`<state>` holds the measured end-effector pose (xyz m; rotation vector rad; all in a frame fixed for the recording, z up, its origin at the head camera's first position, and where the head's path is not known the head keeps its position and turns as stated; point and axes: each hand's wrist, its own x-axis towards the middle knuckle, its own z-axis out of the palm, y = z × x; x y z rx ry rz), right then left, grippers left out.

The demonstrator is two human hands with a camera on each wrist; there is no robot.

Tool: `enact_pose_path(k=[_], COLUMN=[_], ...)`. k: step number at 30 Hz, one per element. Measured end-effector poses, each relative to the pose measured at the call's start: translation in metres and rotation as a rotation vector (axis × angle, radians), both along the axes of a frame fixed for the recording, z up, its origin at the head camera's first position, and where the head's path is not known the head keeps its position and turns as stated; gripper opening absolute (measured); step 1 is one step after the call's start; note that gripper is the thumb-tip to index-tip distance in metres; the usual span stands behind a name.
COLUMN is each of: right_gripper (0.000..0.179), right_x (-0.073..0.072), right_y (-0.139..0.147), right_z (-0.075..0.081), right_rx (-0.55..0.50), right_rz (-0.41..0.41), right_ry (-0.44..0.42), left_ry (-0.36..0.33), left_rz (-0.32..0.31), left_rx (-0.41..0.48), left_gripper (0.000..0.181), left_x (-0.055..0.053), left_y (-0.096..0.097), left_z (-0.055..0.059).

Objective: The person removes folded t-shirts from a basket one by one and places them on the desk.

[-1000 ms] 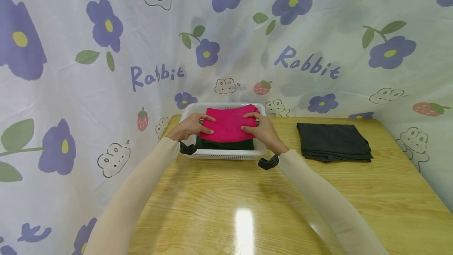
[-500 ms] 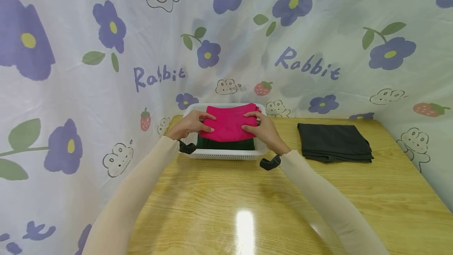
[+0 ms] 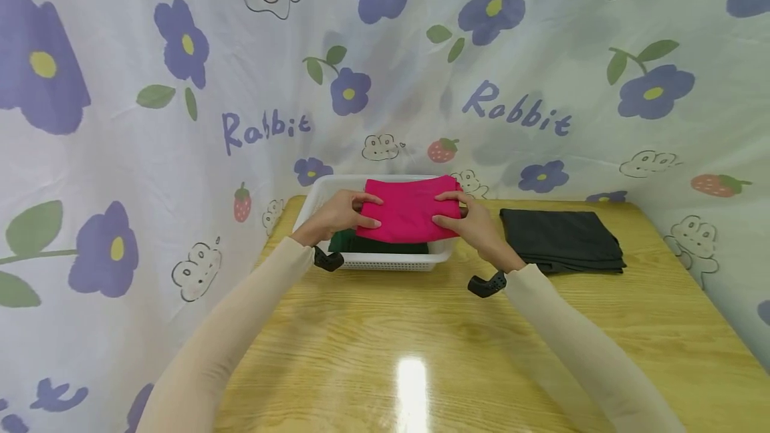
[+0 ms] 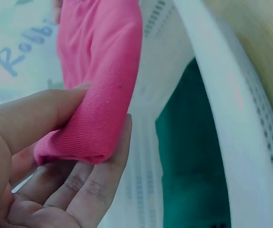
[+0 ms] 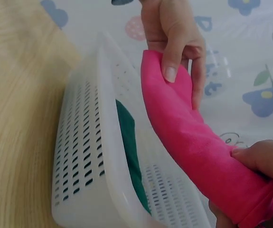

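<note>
A folded pink cloth point(image 3: 409, 209) is held by its two ends over a white plastic basket point(image 3: 385, 261). My left hand point(image 3: 339, 212) pinches the left end, thumb on top and fingers beneath, as the left wrist view shows. At the other end, my right hand point(image 3: 478, 222) grips it the same way. In the right wrist view the pink cloth point(image 5: 183, 137) sags a little between both hands, above the rim. Inside the basket lies a dark green folded cloth point(image 4: 188, 156), partly covered by the pink one in the head view.
To the right of the basket, a folded black cloth point(image 3: 559, 239) lies on the wooden table point(image 3: 361, 333). Behind the table hangs a white curtain point(image 3: 409, 85) printed with flowers and rabbits, which also runs along the left side.
Both hands have shifted to the right with the pink cloth, so its right end now reaches past the basket's right rim. More of the green cloth shows at the left.
</note>
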<state>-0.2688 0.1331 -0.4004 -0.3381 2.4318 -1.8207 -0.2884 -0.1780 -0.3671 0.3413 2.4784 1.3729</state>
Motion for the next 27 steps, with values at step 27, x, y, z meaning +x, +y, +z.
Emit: enact_pose_path(k=[27], right_gripper=[0.052], right_x=[0.042], right_y=[0.088], right_z=[-0.008], right_rx=[0.068], right_rz=[-0.03], right_ry=[0.039], left_ry=[0.021], left_rz=[-0.08], left_rx=[0.122], left_gripper=[0.048], left_x=[0.032], left_y=[0.078], left_z=[-0.01])
